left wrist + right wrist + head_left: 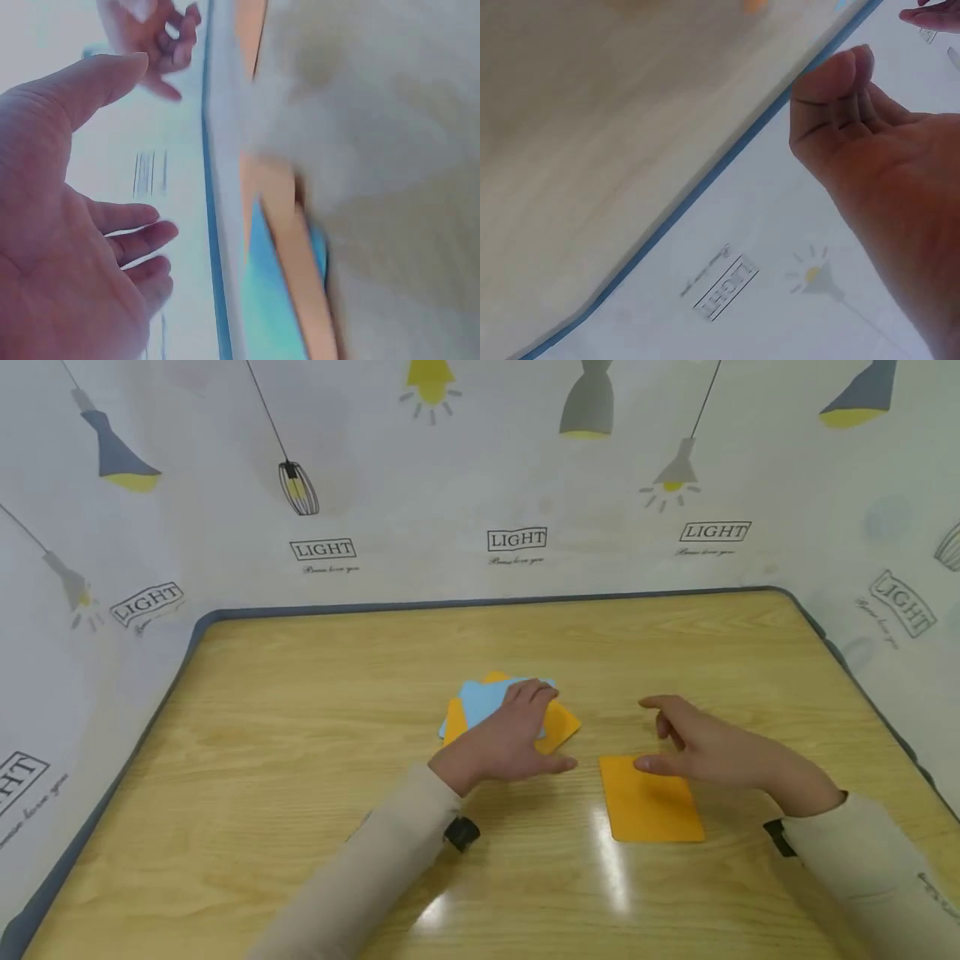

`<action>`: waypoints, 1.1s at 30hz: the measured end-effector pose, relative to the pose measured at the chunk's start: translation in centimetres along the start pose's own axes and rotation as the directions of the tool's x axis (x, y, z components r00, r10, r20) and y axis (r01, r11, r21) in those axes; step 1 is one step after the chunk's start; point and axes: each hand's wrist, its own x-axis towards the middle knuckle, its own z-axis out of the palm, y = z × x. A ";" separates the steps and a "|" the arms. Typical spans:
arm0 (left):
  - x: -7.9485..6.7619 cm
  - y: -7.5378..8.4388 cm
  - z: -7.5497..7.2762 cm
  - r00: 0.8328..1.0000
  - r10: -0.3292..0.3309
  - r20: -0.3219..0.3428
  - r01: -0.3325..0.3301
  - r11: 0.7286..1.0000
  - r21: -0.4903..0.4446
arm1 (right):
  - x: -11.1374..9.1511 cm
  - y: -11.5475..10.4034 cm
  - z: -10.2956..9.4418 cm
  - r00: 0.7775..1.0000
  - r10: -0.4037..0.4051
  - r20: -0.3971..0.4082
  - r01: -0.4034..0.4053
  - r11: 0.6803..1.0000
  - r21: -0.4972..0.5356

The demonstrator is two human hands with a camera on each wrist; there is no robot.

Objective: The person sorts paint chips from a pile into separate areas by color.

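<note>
Pale cloth backdrop [420,485], printed with hanging lamps and the word LIGHT, rises behind and around a wood-grain tabletop [300,735] with dark blue edging [480,605]. On the tabletop a single orange square [651,806] lies flat, its corners rounded. Beyond it and to its left is a loose pile [480,697] of blue and orange sheets, set at differing angles, with a blue one uppermost and orange corners jutting out.

Above the pile, left of the orange square, the left hand [513,739] hovers with its fingers extended and its thumb held away, pointing toward the square; it holds nothing. The left wrist view shows it apart from the sheets.

Over the far right corner of the square is the right hand [701,743], index finger reaching out, the others loosely bent, gripping nothing. Its thumb overlaps the square's far edge in the head view; I cannot tell for certain whether it touches. A beige left sleeve [375,860] comes in from the square's near left, a matching right sleeve [862,860] from its near right. A streak of glare [615,868] runs beside the square's left edge.
</note>
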 end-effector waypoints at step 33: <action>-3.9 -10.0 -1.8 0.955 -0.296 -0.032 0.290 0.949 -0.122 | 14.0 -4.6 2.7 0.992 -0.037 0.123 0.055 0.988 -0.147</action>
